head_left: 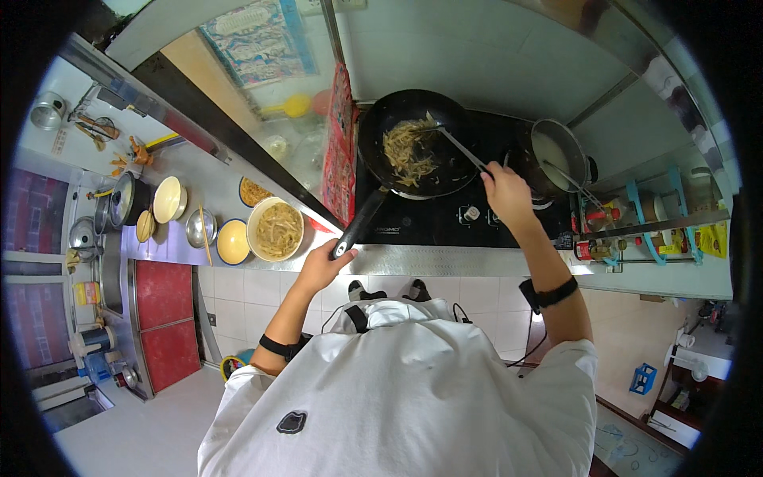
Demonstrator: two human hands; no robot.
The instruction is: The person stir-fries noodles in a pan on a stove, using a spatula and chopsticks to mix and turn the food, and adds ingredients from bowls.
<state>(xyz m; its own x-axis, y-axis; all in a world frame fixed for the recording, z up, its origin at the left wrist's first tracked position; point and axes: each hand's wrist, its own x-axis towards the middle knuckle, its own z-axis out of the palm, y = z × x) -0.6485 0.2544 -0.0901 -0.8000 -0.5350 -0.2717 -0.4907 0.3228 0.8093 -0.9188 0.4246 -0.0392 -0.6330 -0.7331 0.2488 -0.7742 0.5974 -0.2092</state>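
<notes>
A black wok (375, 146) sits on the left side of the gas stove (417, 226). My left hand (326, 262) is wrapped around the end of its long black handle (365, 220). In my right hand (508, 194) is the handle of a metal spatula (462, 148), whose head rests among shredded, browned food (408, 149) in the wok. What exactly the food is, I cannot tell. Beyond my right hand stands a pot (557, 149) of whitish liquid with a utensil leaning in it.
Left of the stove are a large bowl of shredded food (275, 229), a yellow bowl (232, 241) and a metal bowl with chopsticks (201, 228). A red patterned cover (340, 155) stands beside the wok. Bottles and a blue rack (650, 226) line the right side.
</notes>
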